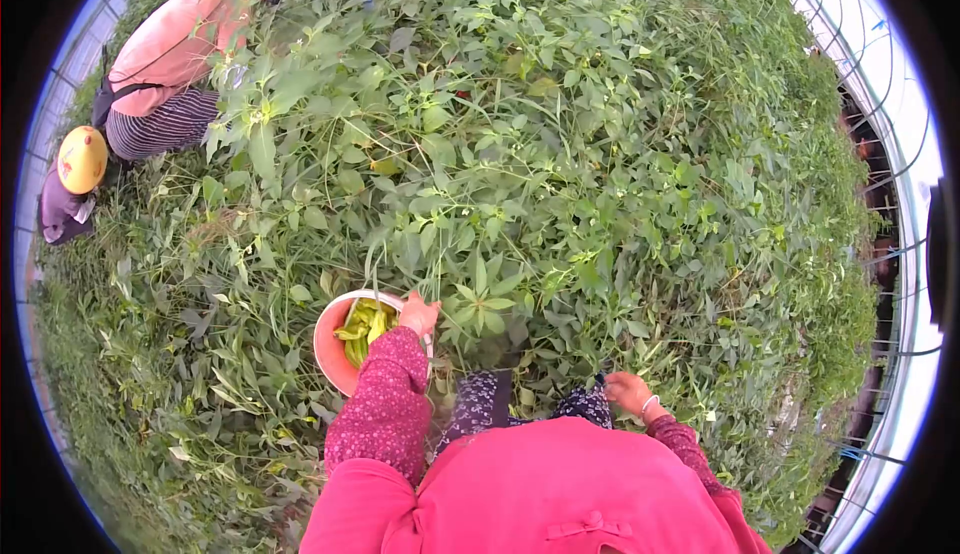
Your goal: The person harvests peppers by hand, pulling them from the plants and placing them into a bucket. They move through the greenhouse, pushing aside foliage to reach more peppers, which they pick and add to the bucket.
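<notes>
Dense leafy plants (560, 154) fill the bed from edge to edge, and their stems crowd right up to the person's knees. Thin stalks lean over the far rim of a pink bowl (325, 339). The bowl sits low among the leaves at the near left of the bed, its mouth facing up. Yellow-green pods (362, 326) lie heaped inside it, most with their long axis running away from the person. At the far left edge a co-worker in a pink top (170, 44) bends into the plants, and beside them is another in a yellow hat (82, 159). The left hand (420, 314) reaches forward in a flowered sleeve to the bowl's right rim. Its fingers are curled, but whether they grip the rim cannot be told. The right hand (628, 392) hangs low just beside the knee. Its fingers are bent inward at the leaves, and their hold is unclear.
</notes>
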The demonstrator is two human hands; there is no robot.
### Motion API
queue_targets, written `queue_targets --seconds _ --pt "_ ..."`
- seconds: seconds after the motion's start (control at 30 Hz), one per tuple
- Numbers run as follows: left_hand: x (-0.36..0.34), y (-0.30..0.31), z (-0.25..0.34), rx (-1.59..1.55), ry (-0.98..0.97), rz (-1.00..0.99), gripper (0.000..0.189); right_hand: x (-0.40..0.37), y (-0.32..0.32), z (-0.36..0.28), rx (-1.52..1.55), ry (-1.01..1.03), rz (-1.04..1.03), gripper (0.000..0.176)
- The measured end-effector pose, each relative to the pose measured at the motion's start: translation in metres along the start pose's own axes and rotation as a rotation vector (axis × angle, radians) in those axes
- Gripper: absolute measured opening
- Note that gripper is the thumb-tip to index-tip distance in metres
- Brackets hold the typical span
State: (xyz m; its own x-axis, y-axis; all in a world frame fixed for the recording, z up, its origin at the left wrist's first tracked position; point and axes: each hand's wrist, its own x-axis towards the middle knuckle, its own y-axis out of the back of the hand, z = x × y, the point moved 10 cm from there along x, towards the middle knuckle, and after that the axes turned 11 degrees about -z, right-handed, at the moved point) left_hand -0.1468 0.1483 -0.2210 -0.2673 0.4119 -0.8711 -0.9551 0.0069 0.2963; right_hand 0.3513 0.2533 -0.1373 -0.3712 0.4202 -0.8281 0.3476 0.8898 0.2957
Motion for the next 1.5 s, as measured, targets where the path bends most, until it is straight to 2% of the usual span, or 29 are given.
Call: queue_targets --seconds 0.1,0.13,0.17,0.27,0.3,0.37,0.5,0.6,0.7,0.8,0.83,0.93,1.0,1.03,1.07,1.1,1.13,1.2,1.23,1.27,1.33,1.4,1.47,1.5 --pt "0.001 -0.033 0.025 0.230 -0.387 0.107 0.039 0.000 0.006 -0.021 -0.038 0.017 0.032 0.035" --pt "-0.030 -0.041 0.045 0.122 -0.387 0.065 0.031 0.002 0.005 -0.022 -0.029 0.017 0.036 0.035" --pt "-0.046 -0.055 0.060 0.180 -0.500 0.104 0.028 -0.001 0.002 -0.031 0.011 -0.032 0.011 0.035" --pt "-0.081 -0.108 0.090 0.333 -0.477 -0.027 0.019 0.016 -0.014 -0.031 -0.062 0.060 -0.036 0.032" --pt "-0.091 -0.117 0.097 0.318 -0.433 -0.040 0.018 0.017 -0.019 -0.039 0.000 0.060 -0.077 0.031" --pt "-0.094 -0.141 0.106 0.360 -0.479 -0.096 0.018 0.014 -0.029 -0.086 0.123 0.052 -0.155 0.030" --pt "-0.121 -0.157 0.115 0.310 -0.570 -0.124 0.023 0.018 -0.022 -0.194 0.281 0.193 -0.080 0.029" --pt "-0.126 -0.177 0.111 0.420 -0.514 -0.185 0.029 0.052 -0.025 -0.232 -0.080 0.290 0.029 0.046" --pt "-0.135 -0.172 0.114 0.352 -0.532 -0.204 0.036 0.099 -0.056 -0.224 -0.305 0.134 -0.079 0.062" --pt "-0.149 -0.163 0.110 0.289 -0.552 -0.256 0.036 0.117 -0.080 -0.230 -0.521 0.139 -0.072 0.074" --pt "-0.151 -0.163 0.105 0.268 -0.570 -0.254 0.034 0.120 -0.086 -0.232 -0.509 0.167 -0.091 0.064" --pt "-0.159 -0.167 0.103 0.191 -0.692 -0.324 0.030 0.125 -0.074 -0.225 -0.636 0.115 -0.099 0.054" --pt "-0.164 -0.162 0.104 0.132 -0.790 -0.384 0.028 0.117 -0.040 -0.213 -0.541 0.170 -0.002 0.040" --pt "-0.163 -0.153 0.104 0.090 -0.800 -0.439 0.030 0.112 -0.023 -0.197 -0.522 0.097 -0.001 0.035" --pt "-0.160 -0.135 0.109 0.047 -0.818 -0.425 0.034 0.107 -0.003 -0.169 -0.661 0.099 0.087 0.034" --pt "-0.152 -0.108 0.113 -0.032 -0.827 -0.343 0.032 0.116 0.012 -0.141 -0.789 0.047 0.007 0.030" --pt "-0.141 -0.079 0.118 -0.112 -0.834 -0.259 0.030 0.100 0.023 -0.144 -0.858 0.021 0.055 0.027" --pt "-0.115 -0.012 0.131 -0.207 -0.850 0.023 0.027 0.098 0.028 -0.113 -0.997 -0.219 -0.024 0.029" --pt "-0.104 0.023 0.139 -0.191 -0.824 0.130 0.026 0.099 0.026 -0.109 -0.972 -0.164 -0.007 0.030" --pt "-0.100 0.059 0.150 -0.134 -0.932 0.379 0.030 0.100 0.022 -0.101 -0.945 -0.107 0.009 0.031" --pt "-0.068 0.102 0.162 0.029 -0.889 0.590 0.042 0.103 0.016 -0.081 -0.946 -0.042 0.045 0.033" --pt "-0.016 0.123 0.166 0.143 -0.760 0.614 0.053 0.110 0.005 -0.058 -0.996 -0.026 0.075 0.034" --pt "0.050 0.122 0.154 0.290 -0.603 0.628 0.063 0.118 0.005 -0.032 -0.878 -0.099 0.050 0.035" --pt "0.078 0.114 0.148 0.274 -0.512 0.499 0.075 0.124 0.005 -0.019 -0.821 -0.133 0.036 0.035"
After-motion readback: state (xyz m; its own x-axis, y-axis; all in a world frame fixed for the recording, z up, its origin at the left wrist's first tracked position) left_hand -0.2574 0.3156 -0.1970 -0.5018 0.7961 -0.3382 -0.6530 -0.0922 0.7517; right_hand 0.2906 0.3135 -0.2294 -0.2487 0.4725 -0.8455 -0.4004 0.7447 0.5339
